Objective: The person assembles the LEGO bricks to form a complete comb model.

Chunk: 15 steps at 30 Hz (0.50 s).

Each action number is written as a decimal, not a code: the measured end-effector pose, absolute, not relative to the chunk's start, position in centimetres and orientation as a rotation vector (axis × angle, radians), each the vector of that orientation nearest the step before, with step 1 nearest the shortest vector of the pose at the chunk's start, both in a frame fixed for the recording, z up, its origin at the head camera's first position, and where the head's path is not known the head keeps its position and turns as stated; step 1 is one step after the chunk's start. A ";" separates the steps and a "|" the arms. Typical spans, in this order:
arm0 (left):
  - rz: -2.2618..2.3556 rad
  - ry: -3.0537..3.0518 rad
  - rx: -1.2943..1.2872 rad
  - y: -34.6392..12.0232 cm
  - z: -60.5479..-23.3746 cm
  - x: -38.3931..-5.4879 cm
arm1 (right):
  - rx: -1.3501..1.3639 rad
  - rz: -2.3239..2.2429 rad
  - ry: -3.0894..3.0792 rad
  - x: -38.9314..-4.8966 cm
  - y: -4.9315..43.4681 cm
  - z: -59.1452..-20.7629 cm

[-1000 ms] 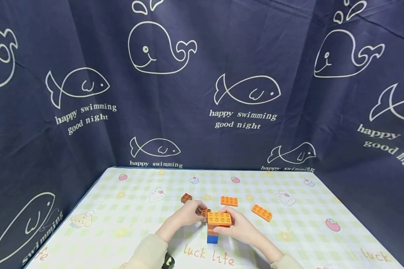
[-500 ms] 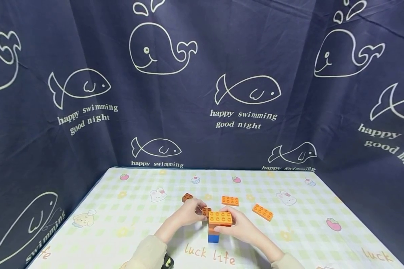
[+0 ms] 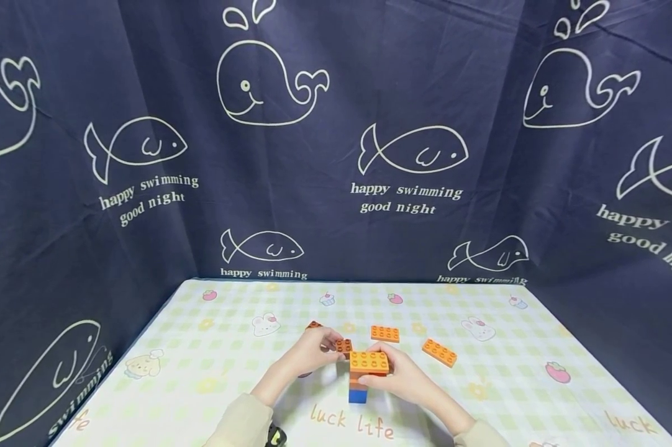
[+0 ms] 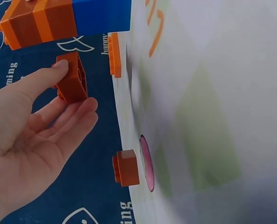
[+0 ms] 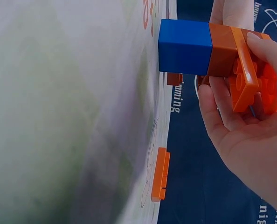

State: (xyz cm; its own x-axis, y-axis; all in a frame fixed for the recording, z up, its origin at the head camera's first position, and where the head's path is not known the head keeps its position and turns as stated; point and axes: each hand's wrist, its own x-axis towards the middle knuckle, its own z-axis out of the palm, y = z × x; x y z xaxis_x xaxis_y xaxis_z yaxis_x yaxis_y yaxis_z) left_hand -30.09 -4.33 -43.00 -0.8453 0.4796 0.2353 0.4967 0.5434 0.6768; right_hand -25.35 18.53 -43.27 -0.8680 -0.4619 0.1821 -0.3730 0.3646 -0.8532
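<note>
My left hand (image 3: pixel 309 349) pinches a reddish-brown toy building brick (image 4: pixel 73 77) between thumb and fingers, its hollow underside facing the table in the left wrist view. Just right of it, my right hand (image 3: pixel 393 370) grips the upper part of an upright stack of bricks. At the bottom of that stack is a blue brick (image 5: pixel 185 45), with a brown brick (image 5: pixel 222 50) on it, then a thin orange plate (image 5: pixel 244 65) and more brown. A wide orange studded plate (image 3: pixel 369 361) tops the stack and sticks out to the right, toward my right palm.
Another brown brick (image 4: pixel 128 168) lies behind my left hand, partly hidden in the head view. Two loose orange plates lie farther back, one in the middle (image 3: pixel 385 334) and one to the right (image 3: pixel 439 352). A black object (image 3: pixel 276 436) is by my left sleeve.
My left hand and its brown brick have shifted slightly away, covering more of the loose brown brick behind. The right hand keeps its grip on the stack. The head view has shifted slightly.
</note>
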 end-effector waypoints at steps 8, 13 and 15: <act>-1.275 -2.684 -0.861 -4.4 -42.5 -29.6 | -0.723 -1.495 2.566 -25.4 18.7 -43.3; -1.372 -2.605 -0.842 -4.4 -42.0 -29.3 | -0.729 -1.496 2.554 -25.5 18.7 -43.2; -1.390 -2.572 -0.837 -4.4 -41.8 -29.2 | -0.735 -1.488 2.561 -25.5 18.6 -43.2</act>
